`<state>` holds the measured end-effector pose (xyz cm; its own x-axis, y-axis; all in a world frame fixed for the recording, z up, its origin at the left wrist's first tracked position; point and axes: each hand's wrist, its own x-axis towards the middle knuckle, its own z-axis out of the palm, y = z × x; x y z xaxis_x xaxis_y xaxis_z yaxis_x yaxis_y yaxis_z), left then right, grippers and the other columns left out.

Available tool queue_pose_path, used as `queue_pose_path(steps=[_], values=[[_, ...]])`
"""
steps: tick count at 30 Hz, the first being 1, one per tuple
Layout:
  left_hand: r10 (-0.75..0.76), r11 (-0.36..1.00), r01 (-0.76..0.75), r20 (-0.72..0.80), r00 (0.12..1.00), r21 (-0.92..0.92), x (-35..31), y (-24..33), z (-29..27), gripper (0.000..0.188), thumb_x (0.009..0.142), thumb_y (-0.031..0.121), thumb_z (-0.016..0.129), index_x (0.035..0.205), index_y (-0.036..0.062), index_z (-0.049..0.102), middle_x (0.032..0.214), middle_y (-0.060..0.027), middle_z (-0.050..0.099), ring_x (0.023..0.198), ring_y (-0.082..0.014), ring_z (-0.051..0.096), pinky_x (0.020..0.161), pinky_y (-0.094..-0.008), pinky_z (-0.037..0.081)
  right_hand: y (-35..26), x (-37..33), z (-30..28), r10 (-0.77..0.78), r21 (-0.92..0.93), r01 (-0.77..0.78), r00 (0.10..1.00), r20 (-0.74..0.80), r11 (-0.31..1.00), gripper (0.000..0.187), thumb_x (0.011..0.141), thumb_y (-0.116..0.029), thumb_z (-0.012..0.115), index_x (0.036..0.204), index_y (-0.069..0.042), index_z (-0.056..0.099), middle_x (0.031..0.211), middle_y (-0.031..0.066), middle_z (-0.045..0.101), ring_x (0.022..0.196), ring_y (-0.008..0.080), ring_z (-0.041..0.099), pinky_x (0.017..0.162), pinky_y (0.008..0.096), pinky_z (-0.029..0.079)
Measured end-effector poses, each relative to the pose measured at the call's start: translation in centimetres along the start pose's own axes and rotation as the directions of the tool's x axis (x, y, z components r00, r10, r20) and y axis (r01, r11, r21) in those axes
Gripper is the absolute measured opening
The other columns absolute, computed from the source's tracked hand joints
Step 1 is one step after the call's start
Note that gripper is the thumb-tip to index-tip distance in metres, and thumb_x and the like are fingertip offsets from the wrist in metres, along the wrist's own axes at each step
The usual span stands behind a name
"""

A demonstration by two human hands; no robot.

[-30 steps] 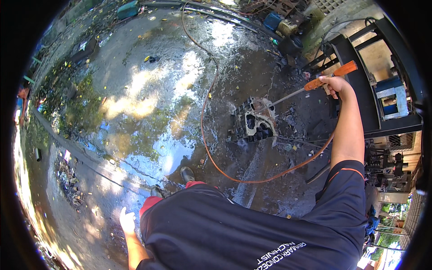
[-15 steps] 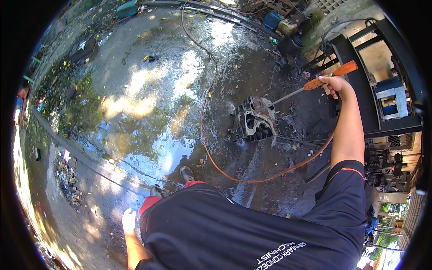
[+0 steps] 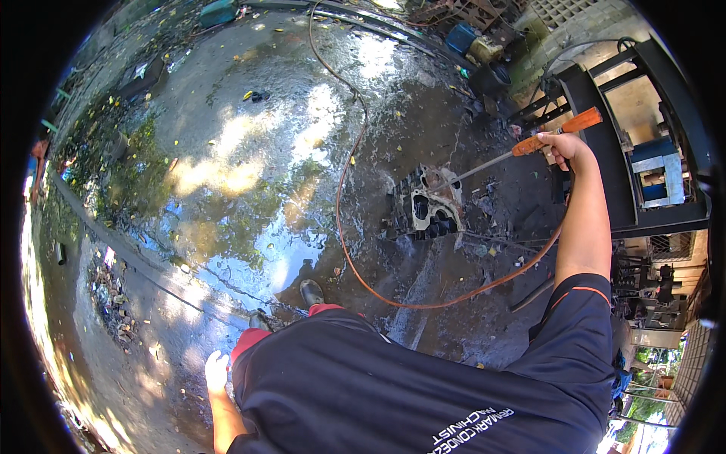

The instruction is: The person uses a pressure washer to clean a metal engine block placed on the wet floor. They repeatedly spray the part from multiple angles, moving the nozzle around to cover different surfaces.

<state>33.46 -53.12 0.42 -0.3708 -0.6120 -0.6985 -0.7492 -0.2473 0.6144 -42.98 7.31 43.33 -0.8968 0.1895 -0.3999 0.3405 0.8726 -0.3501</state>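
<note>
My right hand [image 3: 563, 146] is wrapped round the grip of an orange spray gun [image 3: 581, 120] with a long thin metal wand [image 3: 484, 166]. The wand slants down to the left, its tip over an engine block [image 3: 428, 206] lying on the wet ground. Bare metal shows on the block's face, with dark openings in it. From below my right hand an orange-brown hose [image 3: 439, 306] loops round the near side of the block. My left hand [image 3: 217, 370] hangs low beside my left leg, holding nothing, its fingers loosely apart and overexposed.
A black steel frame [image 3: 597, 113] with a blue part [image 3: 652, 172] stands close by my right arm. Puddled water [image 3: 291, 253] covers ground in front of my boots [image 3: 311, 292]. A dark bucket [image 3: 491, 77] and scrap metal sit at the far right.
Hardly anything differs. The view has shifted very slightly; my right hand keeps the spray gun in nearly the same place, and the engine block has not moved.
</note>
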Motion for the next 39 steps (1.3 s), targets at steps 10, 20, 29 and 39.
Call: queue_pose_path(steps=[10,20,29,39], values=[[0.035,0.991,-0.036,-0.011,0.999,-0.129,0.3,-0.4,0.7,0.049,0.084,0.010,0.069,0.125,-0.0111,0.051,0.078,-0.0102,0.062,0.058,-0.0160,0.058,0.052,-0.0297,0.048,0.6,0.3,-0.1,-0.047,0.059,0.045,0.998,0.044,0.997,0.033,0.087,-0.040,0.069,0.102,-0.011,0.069,0.065,0.0058,0.048,0.041,0.0188,0.043,0.035,0.0364,0.033],[0.115,0.987,-0.117,-0.027,0.993,-0.112,1.7,-1.9,0.9,0.044,0.084,0.010,0.070,0.121,-0.0070,0.055,0.075,-0.0109,0.062,0.055,-0.0167,0.058,0.051,-0.0307,0.048,0.1,-1.2,0.3,-0.026,0.053,0.025,0.999,0.025,0.998,0.034,0.087,-0.036,0.071,0.107,-0.010,0.069,0.063,0.0035,0.045,0.045,0.0174,0.045,0.040,0.0356,0.035],[0.045,0.994,-0.041,0.039,0.998,-0.097,2.4,-3.5,0.2,0.046,0.084,0.008,0.069,0.126,-0.0058,0.052,0.086,-0.0114,0.063,0.064,-0.0185,0.059,0.050,-0.0310,0.050,0.4,-2.4,0.2,-0.030,0.107,0.029,1.000,0.008,0.994,0.034,0.085,-0.035,0.072,0.104,-0.006,0.068,0.062,0.0043,0.046,0.045,0.0175,0.046,0.038,0.0351,0.036],[0.045,0.997,-0.044,0.007,0.999,-0.057,3.1,-0.6,1.7,0.046,0.084,0.008,0.069,0.125,-0.0054,0.053,0.084,-0.0108,0.063,0.061,-0.0184,0.059,0.049,-0.0308,0.050,1.4,-2.7,0.0,-0.036,0.091,0.035,0.999,0.010,0.995,0.031,0.086,-0.033,0.072,0.103,-0.007,0.067,0.062,0.0044,0.046,0.044,0.0175,0.045,0.038,0.0358,0.035]])
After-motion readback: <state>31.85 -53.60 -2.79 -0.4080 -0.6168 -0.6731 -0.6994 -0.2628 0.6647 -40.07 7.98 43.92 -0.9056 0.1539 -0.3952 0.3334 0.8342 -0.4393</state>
